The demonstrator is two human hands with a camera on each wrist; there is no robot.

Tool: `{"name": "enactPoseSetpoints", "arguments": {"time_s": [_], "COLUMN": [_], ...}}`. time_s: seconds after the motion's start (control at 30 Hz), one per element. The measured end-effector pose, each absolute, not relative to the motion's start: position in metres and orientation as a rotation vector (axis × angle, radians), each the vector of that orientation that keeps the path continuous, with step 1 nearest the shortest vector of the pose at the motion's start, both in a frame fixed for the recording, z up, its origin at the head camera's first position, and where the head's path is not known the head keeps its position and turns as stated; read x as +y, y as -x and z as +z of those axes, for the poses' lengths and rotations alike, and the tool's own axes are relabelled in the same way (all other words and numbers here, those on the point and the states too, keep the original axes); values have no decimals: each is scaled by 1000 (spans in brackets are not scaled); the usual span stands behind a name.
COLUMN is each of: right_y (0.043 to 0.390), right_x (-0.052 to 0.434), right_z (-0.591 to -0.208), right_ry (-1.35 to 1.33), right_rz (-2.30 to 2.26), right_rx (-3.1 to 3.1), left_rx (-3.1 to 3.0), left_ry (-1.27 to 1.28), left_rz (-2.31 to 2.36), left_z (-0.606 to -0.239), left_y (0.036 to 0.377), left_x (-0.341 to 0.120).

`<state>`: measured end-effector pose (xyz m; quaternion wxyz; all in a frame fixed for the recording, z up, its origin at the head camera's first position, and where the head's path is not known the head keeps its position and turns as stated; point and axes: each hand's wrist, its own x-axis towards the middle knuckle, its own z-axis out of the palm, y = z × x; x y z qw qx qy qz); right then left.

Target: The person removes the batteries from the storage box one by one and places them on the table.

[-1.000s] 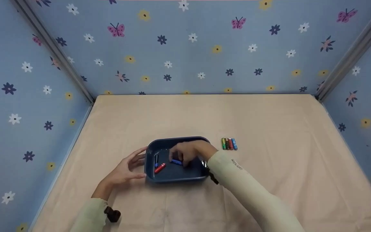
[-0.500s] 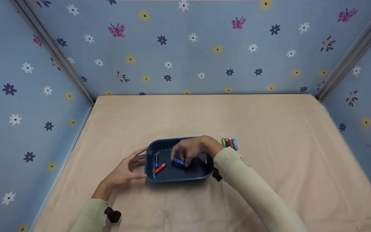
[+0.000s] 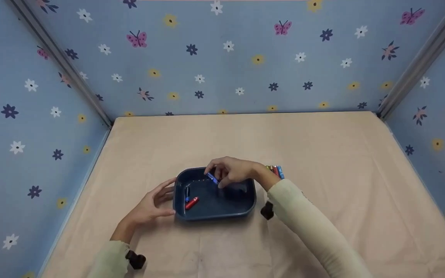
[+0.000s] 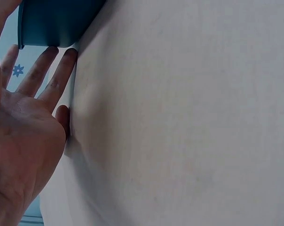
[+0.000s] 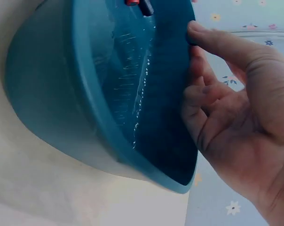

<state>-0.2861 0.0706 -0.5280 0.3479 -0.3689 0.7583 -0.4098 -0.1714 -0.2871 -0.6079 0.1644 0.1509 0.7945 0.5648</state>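
Note:
My right hand (image 3: 232, 170) pinches a small blue battery (image 3: 212, 178) between thumb and fingers, over the back part of a dark blue tray (image 3: 215, 217). Inside the tray, at its left end, lie a red battery (image 3: 192, 203) and a dark one with a blue end. My left hand (image 3: 149, 206) rests its spread, fairly straight fingers against the tray's left end, thumb near the front corner. The left wrist view shows those fingertips (image 4: 51, 51) at the tray's outer wall. In the right wrist view the held battery is mostly hidden by my thumb (image 5: 217, 40).
Several coloured batteries (image 3: 276, 170) stand in a row to the right of the tray, partly covered by my right wrist. A beige cloth (image 3: 323, 146) covers the table. Blue flowered walls (image 3: 222, 69) enclose it at the back and both sides.
My right hand has picked the blue battery up from the tray's floor and moved it up and toward the back rim. My left hand stays at the tray's left end.

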Motion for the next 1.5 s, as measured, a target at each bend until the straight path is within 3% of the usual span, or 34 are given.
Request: {"name": "enactPoseSetpoints", "arguments": {"time_s": [0.4,0.87,1.5], "right_y": [268,250,247], "right_x": [84,108,166], "right_z": [-530,-525,-526], "right_ry": [816,445,325], "right_rz": [-1292,-1458,-1457], "right_rx": [2123,2265,2423], "left_rx": [2268,2294,2302], "left_ry": [-407,-444,-402], "left_rz": [1614,1597,1575], "left_z": [-610,-611,-609], "left_y": [171,170,170], "left_x": [-286,-287,-285]}}
